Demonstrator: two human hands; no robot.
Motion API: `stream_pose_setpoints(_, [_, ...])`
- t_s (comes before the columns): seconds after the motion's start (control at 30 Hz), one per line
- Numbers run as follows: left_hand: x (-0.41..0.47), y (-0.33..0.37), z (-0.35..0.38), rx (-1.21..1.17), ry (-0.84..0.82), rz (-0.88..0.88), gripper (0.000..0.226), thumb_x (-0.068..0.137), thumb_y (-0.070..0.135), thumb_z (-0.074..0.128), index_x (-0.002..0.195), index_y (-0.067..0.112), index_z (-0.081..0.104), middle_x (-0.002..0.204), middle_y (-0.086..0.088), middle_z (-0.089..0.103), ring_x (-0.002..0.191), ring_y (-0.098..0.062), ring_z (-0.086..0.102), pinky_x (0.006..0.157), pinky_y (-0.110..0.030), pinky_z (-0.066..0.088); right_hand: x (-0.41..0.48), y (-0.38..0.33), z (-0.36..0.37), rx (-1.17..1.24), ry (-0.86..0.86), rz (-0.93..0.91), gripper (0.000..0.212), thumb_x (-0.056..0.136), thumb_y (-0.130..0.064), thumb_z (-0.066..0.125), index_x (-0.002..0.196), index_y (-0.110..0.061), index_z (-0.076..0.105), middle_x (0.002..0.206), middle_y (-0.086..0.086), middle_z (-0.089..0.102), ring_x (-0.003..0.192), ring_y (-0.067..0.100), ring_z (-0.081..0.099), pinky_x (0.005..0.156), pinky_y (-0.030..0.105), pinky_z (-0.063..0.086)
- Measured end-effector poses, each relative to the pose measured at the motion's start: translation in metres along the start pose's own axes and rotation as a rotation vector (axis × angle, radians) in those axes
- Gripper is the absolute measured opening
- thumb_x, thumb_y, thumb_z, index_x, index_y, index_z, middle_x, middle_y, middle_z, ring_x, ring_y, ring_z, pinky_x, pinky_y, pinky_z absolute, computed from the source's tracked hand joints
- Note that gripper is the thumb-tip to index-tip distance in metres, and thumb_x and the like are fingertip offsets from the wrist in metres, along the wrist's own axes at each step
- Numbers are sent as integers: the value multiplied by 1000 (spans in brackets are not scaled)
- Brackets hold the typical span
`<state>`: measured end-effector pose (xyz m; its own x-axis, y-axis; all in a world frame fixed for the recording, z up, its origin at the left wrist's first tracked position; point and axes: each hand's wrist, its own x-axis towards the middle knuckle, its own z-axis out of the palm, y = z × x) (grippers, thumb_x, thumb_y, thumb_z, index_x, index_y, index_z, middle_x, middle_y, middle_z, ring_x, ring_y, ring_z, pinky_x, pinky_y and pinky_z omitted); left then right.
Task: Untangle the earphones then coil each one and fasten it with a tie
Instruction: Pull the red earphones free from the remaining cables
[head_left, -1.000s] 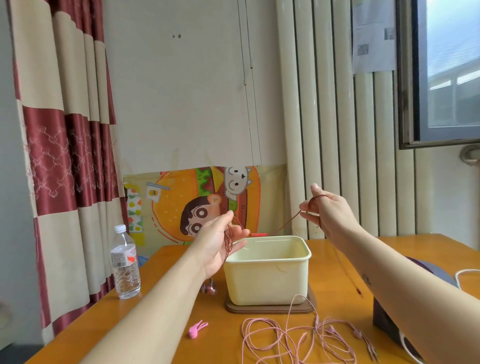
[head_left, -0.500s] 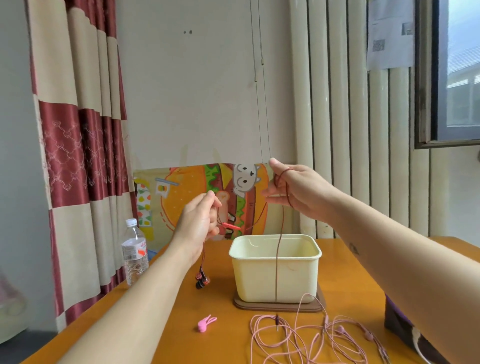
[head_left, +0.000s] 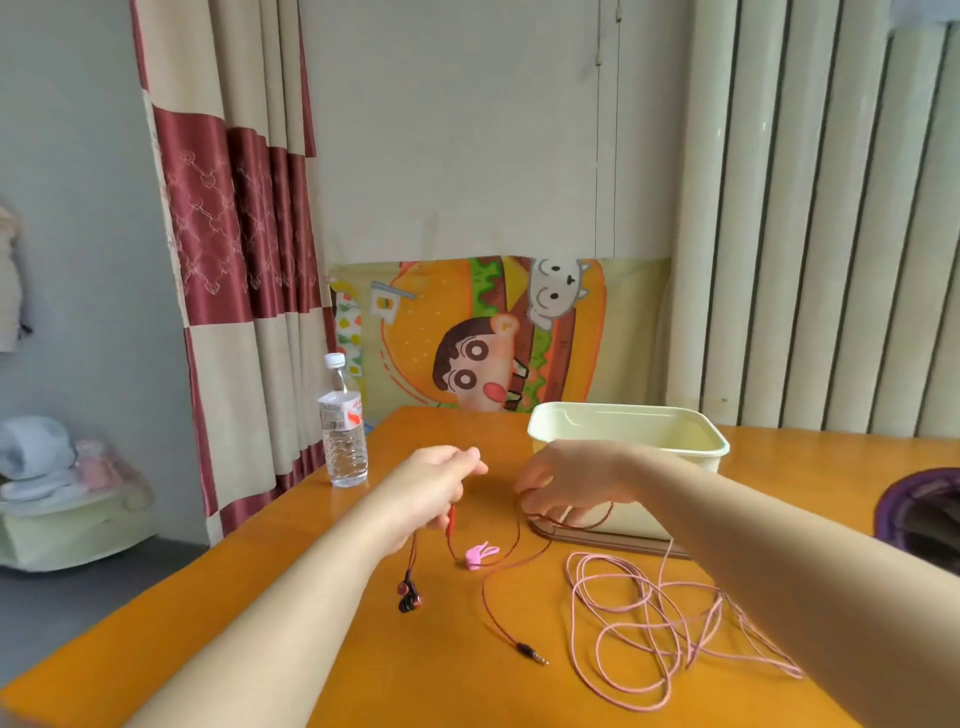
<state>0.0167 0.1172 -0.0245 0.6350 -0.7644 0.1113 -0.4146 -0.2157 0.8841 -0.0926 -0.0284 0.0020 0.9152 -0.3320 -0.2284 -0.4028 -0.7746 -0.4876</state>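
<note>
My left hand (head_left: 436, 488) pinches the red earphones (head_left: 409, 597) by their cable, buds dangling; my right hand (head_left: 566, 483) curls round the cable's loops. Their plug (head_left: 532, 652) lies on the table (head_left: 441, 686) near the pink earphones (head_left: 649, 623); pulling could snag it there

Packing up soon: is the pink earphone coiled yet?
No: the pink earphone lies spread in loose tangled loops on the table.

Red earphones (head_left: 410, 597) dangle uncoiled; pink earphones (head_left: 665, 621) lie loose, perhaps tangled; 1 pink tie (head_left: 480, 555) between.
</note>
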Motion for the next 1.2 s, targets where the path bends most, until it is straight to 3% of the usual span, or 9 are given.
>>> stream_pose_setpoints(0.1, [-2,-23,10,133,-94,-64,29,98,36,42,106,16,62,65,6,39,48,-7,35,48,-19,35,0,9,6,-62,42,-68,38,91,-8,56,129,-12,56,126,6,60,85,15,67,77,22,57])
stream_pose_setpoints(0.2, [-3,-42,25,302,-163,-61,25,95,35,47,103,16,61,71,7,47,53,-7,41,48,-17,38,-8,20,12,-141,84,-93,26,89,-11,56,111,-18,67,106,4,71,73,10,68,69,15,54])
stream_pose_setpoints(0.27, [-5,-52,37,423,-219,-47,23,95,34,50,110,21,60,85,7,54,63,-7,50,52,-15,38,-11,32,23,-241,-28,-70,22,89,-18,58,108,-23,69,103,0,73,82,12,70,76,19,55])
stream_pose_setpoints(0.37, [-3,-68,55,578,-267,-34,37,94,34,53,129,22,52,128,5,53,115,-10,52,79,-14,36,-13,49,48,-377,-213,-67,26,90,-27,60,115,-28,67,118,-9,66,104,12,63,94,26,49])
stream_pose_setpoints(0.53, [2,-80,78,684,-350,-76,51,92,36,54,140,22,42,144,4,45,127,-13,46,102,-21,35,-18,60,62,-437,-225,-94,31,94,-26,54,124,-22,62,126,-5,62,113,16,56,90,21,42])
stream_pose_setpoints(0.83, [9,-74,105,706,-339,-69,52,89,38,58,138,25,43,136,0,51,120,-15,51,99,-25,41,-36,100,49,-790,-235,136,32,91,-24,50,115,-8,64,112,10,65,104,28,60,73,30,46])
stream_pose_setpoints(0.93, [10,-72,110,699,-332,-48,52,90,38,58,138,27,42,132,-1,53,117,-16,53,96,-24,41,-42,125,39,-765,-242,284,37,86,-34,56,115,-13,66,112,6,66,103,26,61,83,34,51])
stream_pose_setpoints(1.07, [12,-65,113,614,-297,-6,45,92,37,55,135,27,45,107,4,55,98,-11,55,83,-20,41,-51,141,22,-668,-257,407,35,88,-36,55,109,-13,69,97,-1,72,80,16,59,73,27,51])
stream_pose_setpoints(1.2, [15,-42,105,415,-187,130,24,99,29,43,115,22,59,87,10,56,74,-1,52,70,-17,42,-53,128,8,-537,30,242,28,89,-34,59,107,-14,68,103,1,71,90,16,63,82,27,52])
